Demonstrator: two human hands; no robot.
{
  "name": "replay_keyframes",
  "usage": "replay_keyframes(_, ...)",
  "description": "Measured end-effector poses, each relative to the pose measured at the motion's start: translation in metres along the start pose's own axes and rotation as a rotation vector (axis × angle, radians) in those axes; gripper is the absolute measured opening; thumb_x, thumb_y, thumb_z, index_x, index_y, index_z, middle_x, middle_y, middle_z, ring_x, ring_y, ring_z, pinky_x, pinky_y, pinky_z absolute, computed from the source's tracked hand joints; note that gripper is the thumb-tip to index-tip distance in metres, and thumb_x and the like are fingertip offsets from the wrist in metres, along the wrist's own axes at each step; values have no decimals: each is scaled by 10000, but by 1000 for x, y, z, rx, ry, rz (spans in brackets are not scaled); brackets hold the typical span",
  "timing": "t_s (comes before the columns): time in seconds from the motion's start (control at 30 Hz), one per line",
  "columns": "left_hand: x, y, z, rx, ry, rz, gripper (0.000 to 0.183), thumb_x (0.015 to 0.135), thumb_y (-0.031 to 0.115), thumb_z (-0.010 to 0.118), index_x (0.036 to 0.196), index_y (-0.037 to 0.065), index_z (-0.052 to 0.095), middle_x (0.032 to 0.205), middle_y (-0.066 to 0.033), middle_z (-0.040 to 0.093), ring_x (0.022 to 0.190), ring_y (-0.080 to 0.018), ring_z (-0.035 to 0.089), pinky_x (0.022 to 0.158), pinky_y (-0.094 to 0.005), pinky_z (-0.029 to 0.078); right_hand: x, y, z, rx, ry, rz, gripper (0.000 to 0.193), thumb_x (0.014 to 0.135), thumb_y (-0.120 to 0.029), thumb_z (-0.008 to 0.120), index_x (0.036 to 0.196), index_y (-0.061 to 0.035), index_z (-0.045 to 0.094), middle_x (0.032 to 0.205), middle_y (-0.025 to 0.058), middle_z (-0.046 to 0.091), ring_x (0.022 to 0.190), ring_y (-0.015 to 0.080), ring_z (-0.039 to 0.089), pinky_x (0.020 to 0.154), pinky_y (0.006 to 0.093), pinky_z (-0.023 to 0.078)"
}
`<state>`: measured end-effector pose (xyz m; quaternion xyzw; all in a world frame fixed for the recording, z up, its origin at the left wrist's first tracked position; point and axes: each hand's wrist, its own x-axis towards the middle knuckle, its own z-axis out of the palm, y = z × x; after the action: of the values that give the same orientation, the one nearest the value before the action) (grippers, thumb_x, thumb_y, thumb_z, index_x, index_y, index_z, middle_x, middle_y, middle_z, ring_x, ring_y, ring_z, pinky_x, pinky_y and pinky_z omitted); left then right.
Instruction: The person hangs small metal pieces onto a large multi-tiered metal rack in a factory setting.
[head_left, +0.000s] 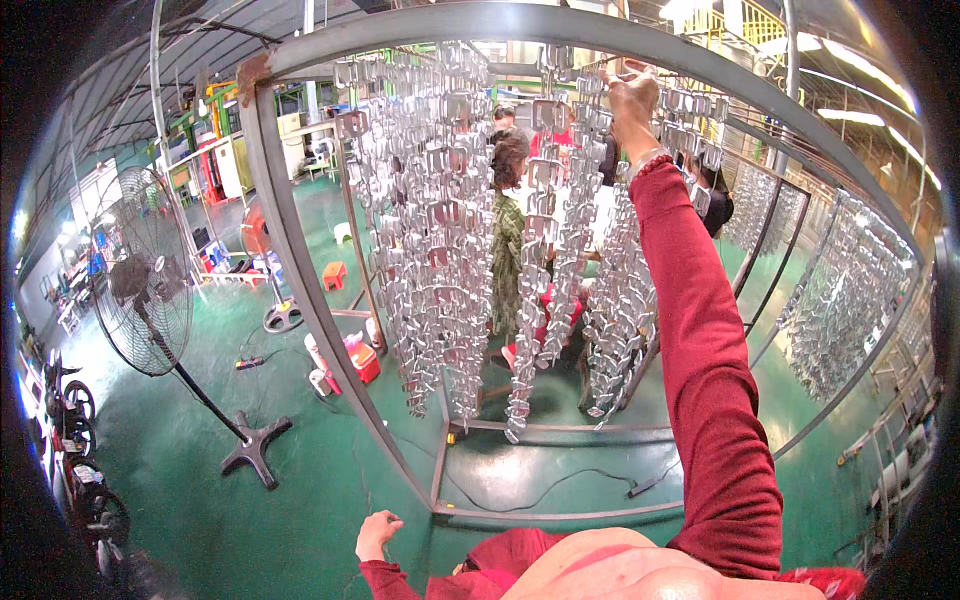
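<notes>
My right arm, in a dark red sleeve, stretches up into a grey metal frame rack (345, 370). At the top of it my right hand (633, 108) has its fingers bent closed among the upper ends of the hanging strands; what they grip is too small to make out. Long strands of small shiny metal pieces (430, 230) hang in rows inside the rack, and one strand (622, 300) hangs just beside my right forearm. Low by my body, my left hand (376, 536) is away from the rack, its fingers loosely bent with nothing seen in them.
A black pedestal fan (145, 275) stands on the green floor at left. Beyond the rack are a person in a patterned green top (507, 240) and other people. More loaded strands (845, 290) hang at right. A cable (560, 480) crosses the floor under the rack; an orange stool (334, 275) stands behind.
</notes>
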<state>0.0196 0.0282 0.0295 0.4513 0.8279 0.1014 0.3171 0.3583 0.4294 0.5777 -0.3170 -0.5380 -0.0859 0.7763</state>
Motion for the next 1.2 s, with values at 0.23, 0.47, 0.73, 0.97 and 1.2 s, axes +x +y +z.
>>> replay_keyframes(0.23,-1,-15,8,-36,1,-28,292,737,321,639,967,140,650,997,-141,618,960,-288,578,826,-388,453,17,28,14,-213,-11,-66,359,657,-198,699,921,21,596,815,212,625,721,321,620,722,369,485)
replay_keyframes(0.47,12,-47,15,80,56,54,336,747,327,609,983,87,624,993,-160,609,951,-315,569,812,-401,453,17,45,21,-280,-118,-68,346,687,-190,667,960,-2,570,843,171,608,794,292,600,732,351,474)
replay_keyframes(0.73,2,-25,8,-80,12,64,287,759,237,613,991,68,618,960,-133,634,924,-255,601,803,-358,461,-26,22,-43,-232,-293,-83,294,722,-183,639,935,5,564,781,122,575,728,228,564,668,314,459)
replay_keyframes(0.97,8,-9,11,-1,-27,107,263,761,223,615,980,78,622,926,-119,646,899,-244,612,788,-348,465,-69,-56,-85,-149,-506,-10,254,753,-177,615,914,11,559,726,78,547,671,172,532,613,281,446)
replay_keyframes(1.2,44,72,4,39,-79,239,312,722,233,664,994,85,626,919,-131,647,900,-232,614,783,-335,471,-87,-111,-171,-203,-766,79,221,783,-171,591,892,18,554,672,35,518,613,115,500,557,249,433)
